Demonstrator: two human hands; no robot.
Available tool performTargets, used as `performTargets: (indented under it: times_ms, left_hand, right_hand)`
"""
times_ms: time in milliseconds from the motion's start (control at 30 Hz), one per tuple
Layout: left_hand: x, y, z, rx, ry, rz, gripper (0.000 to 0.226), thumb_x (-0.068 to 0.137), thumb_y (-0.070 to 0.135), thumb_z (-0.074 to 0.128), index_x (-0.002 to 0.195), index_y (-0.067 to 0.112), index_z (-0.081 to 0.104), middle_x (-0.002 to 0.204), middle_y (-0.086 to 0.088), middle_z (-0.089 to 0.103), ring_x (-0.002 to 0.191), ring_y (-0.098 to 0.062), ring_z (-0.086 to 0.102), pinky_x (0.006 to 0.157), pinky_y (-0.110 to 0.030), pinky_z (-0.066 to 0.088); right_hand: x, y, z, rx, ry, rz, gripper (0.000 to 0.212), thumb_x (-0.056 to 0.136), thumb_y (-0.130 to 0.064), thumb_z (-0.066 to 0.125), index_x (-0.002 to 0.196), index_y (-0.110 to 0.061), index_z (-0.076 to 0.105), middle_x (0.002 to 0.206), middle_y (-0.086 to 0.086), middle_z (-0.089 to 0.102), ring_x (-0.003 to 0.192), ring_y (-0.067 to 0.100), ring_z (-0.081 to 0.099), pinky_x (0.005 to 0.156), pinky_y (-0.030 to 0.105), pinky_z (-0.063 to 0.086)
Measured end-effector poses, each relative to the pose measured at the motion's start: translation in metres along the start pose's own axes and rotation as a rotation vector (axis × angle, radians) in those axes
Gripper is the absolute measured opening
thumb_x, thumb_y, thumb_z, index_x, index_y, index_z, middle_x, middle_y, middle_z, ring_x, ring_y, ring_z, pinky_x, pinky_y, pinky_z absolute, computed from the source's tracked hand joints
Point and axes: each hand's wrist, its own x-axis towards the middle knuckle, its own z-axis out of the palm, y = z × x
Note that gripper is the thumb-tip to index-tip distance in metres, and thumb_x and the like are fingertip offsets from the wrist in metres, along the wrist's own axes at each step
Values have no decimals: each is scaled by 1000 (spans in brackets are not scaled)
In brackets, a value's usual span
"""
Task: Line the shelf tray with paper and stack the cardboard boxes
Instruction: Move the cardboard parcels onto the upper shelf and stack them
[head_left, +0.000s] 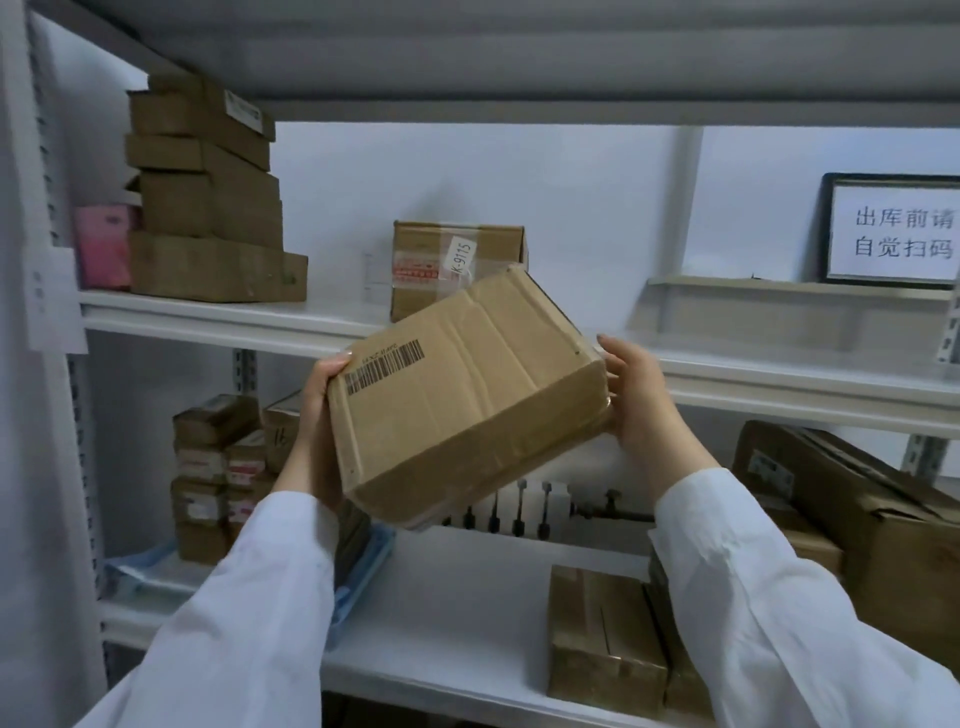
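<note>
A person in white sleeves holds a tilted cardboard box (467, 384) in mid-air before the front edge of the upper shelf (208, 317). The left hand (311, 415) grips the barcode end, thumb on top, its fingers hidden beneath. The right hand (641, 395) presses fairly straight fingers flat against the opposite end. The held box partly covers a labelled box (441, 249) behind it. On the lower shelf (457, 597), the left sleeve hides much of a blue tray (376, 561). A sign (893, 228) is cut off at the right edge.
</note>
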Motion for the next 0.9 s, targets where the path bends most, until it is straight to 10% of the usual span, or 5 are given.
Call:
performTargets:
  times_ms: [267,433,567,733,900]
  left_hand:
    - [22,42,22,-112,-5,140,48,96,34,24,79,18,67,80,-1,67,74,-14,63,68,-27,50]
    - [41,65,37,-141,32,170,45,92,39,31,79,25,72,87,2,70,86,-15,63,74,-29,48]
    - [55,78,47,-108,152,58,32,83,48,43,99,31,65,111,2,66,108,-20,57,88,-41,46]
    - [69,96,72,-198,329,5,50,72,55,61,110,24,63,112,-3,67,100,-23,63,84,-46,53]
    - [89,110,92,9,430,50,58,74,73,52,98,21,48,98,1,59,101,-25,59,90,-49,51]
  right_hand:
    - [2,-28,32,201,-45,-374,19,93,-39,46,86,-27,59,82,-7,53,81,13,52,65,28,44]
    - [6,-41,52,105,-112,-581,41,98,-34,47,132,-44,27,145,-3,33,128,20,44,78,27,51]
    - [13,-51,65,-42,-74,-763,62,81,-51,57,133,-58,25,148,-16,16,140,20,28,106,52,40]
    - [13,-62,77,-208,-168,-801,62,70,-63,56,130,-52,41,153,-4,28,140,19,32,111,51,33]
    - [22,-66,83,-424,-260,-755,111,60,-55,66,151,-32,6,159,-12,12,146,9,13,117,44,25]
